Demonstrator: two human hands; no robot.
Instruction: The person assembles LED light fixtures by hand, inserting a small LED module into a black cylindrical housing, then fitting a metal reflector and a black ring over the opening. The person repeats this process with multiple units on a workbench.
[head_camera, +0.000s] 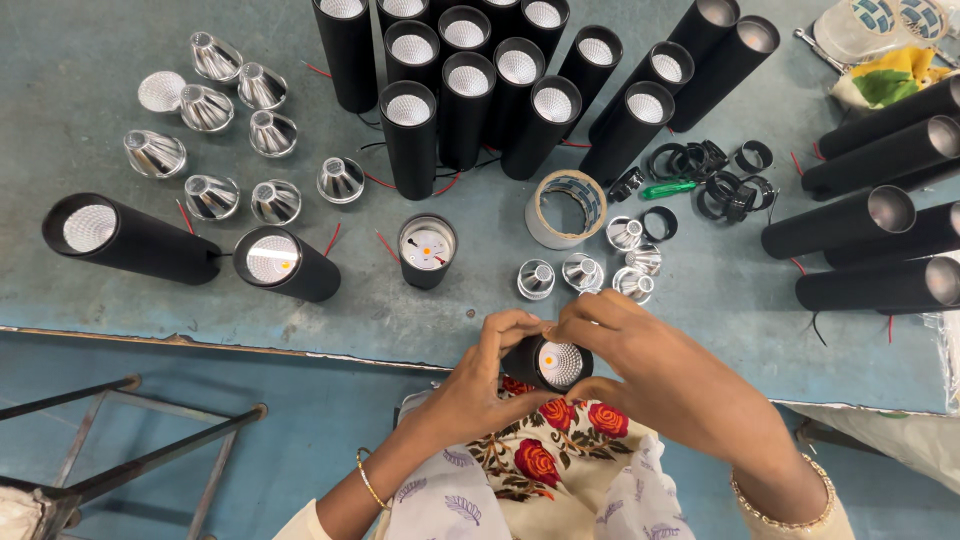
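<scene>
My left hand (478, 385) and my right hand (650, 362) together hold a short black cylindrical lamp housing (552, 364) over my lap, at the table's near edge. Its open end faces up and shows a shiny ribbed reflector with an orange dot in the middle. The fingertips of both hands meet on its rim. Another open black housing (427, 250) stands upright on the table just beyond my hands, with a white disc and red wires inside.
Several upright black tube lamps (470, 90) crowd the table's far middle. Loose silver reflectors (210, 110) lie at left, more (583, 272) near a tape roll (566, 208). Black rings (715, 175), a green screwdriver (668, 189), black tubes (870, 220) lie at right. A metal frame (120, 450) stands lower left.
</scene>
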